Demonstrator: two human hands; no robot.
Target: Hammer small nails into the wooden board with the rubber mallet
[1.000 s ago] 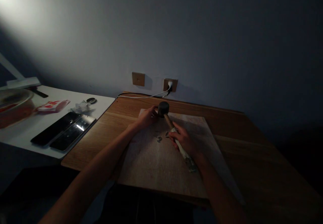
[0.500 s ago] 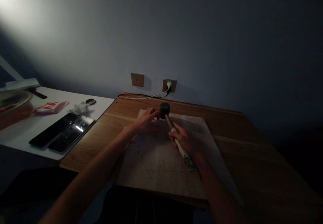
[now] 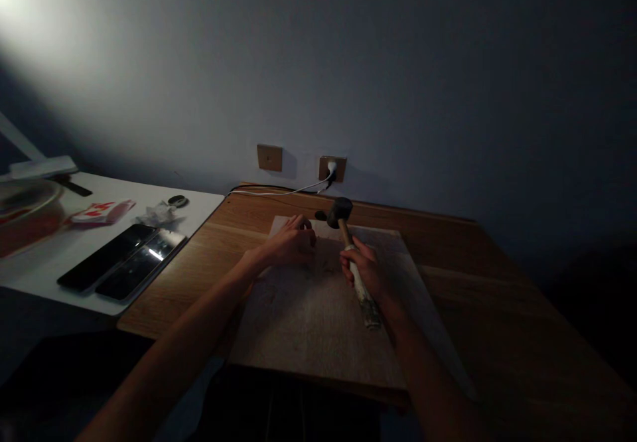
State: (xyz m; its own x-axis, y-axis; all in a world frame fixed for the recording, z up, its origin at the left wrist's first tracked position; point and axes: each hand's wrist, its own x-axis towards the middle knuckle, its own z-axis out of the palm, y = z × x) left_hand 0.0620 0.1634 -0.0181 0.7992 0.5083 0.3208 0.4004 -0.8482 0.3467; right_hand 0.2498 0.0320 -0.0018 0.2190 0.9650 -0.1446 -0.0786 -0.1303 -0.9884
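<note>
My right hand (image 3: 365, 266) is wrapped round the pale handle of a mallet (image 3: 340, 212), whose dark head tilts up and away from me above the far part of a pale wooden board (image 3: 313, 329). On the left half of that board rests my left hand (image 3: 293, 243), its fingers curled in and closed. Anything within them is hidden. Small dark bits or marks (image 3: 327, 267) lie on the board between the two hands. Just past the board's far edge, beside the mallet head, sits a small dark roundish thing (image 3: 321, 216).
The board lies on a brown wooden table (image 3: 478, 302) against a wall. White and black cables run to a wall socket (image 3: 332, 168). To the left, a white table (image 3: 44, 276) bears two phones (image 3: 122, 263), a red-and-white packet (image 3: 103, 212), crumpled clear plastic (image 3: 158, 215) and a tub (image 3: 30, 216).
My right hand has shifted the mallet right, away from my left hand. The dark roundish thing behind the mallet head now shows. My left fingers are curled in more.
</note>
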